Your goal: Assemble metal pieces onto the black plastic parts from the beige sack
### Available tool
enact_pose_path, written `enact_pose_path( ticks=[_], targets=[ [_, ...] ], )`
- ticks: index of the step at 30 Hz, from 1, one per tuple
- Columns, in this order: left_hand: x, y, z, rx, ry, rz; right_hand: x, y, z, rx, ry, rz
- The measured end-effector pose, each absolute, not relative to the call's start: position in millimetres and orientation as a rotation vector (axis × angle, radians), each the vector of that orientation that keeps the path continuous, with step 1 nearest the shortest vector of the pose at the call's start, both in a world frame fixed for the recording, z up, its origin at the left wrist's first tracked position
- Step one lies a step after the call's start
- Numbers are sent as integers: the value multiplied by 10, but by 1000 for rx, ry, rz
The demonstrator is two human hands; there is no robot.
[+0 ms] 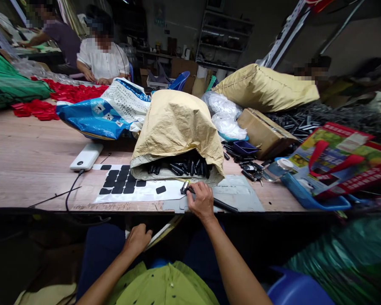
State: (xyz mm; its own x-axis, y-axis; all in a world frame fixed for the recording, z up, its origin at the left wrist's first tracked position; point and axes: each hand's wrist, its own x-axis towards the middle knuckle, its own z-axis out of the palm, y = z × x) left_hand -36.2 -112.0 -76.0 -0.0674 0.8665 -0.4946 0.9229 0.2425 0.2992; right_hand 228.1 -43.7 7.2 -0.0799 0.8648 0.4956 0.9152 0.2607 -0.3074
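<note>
My right hand (pixel 202 202) is closed at the table's front edge, on what looks like a hammer (pixel 226 206). Its short silver head shows left of my fingers and its black handle runs out to the right. Below the table edge, over my lap, my left hand (pixel 137 239) is curled with fingertips hidden, beside a pale curved strip (pixel 162 232); what it holds I cannot make out. In front of my right hand lies a tan sack (pixel 177 123), its mouth towards me, with black tube-like pieces (pixel 190 166) inside. A white sheet (pixel 148 192) carries rows of black rounded-square stickers (pixel 118 183).
A white power bank (pixel 87 156) with a cable stands left. Behind are a blue-white bag (pixel 107 110) and red pieces (pixel 79 91). On the right are a carton (pixel 263 131), a bottle (pixel 277 168) and a blue tray (pixel 314 199). Several people sit farther back.
</note>
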Motion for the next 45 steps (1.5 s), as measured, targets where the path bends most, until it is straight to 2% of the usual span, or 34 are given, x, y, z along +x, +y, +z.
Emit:
enact_pose_path(
  ticks=[4,8,14,19,23,31,37,45],
  targets=[
    [-311,-1296,-539,1839,1827,21,2276,-444,86,-1609,-1949,-120],
    [-194,-1342,-129,2066,1546,388,2270,-449,98,-1620,-1963,-132],
    [117,-453,360,2354,1509,967,2264,-464,111,-1627,-1954,-99],
    [370,406,411,2505,1596,837,2263,-475,122,-1636,-1953,-77],
    [468,674,344,2574,1522,714,2267,-471,123,-1637,-1949,-59],
    [269,263,366,2491,1497,798,2254,-481,104,-1658,-1921,-145],
    [24,-93,97,2306,1475,751,2255,-536,57,-1793,-1791,-277],
    [-47,-5,30,2209,1414,742,2364,-664,187,-1755,-1791,-52]
  ],
)
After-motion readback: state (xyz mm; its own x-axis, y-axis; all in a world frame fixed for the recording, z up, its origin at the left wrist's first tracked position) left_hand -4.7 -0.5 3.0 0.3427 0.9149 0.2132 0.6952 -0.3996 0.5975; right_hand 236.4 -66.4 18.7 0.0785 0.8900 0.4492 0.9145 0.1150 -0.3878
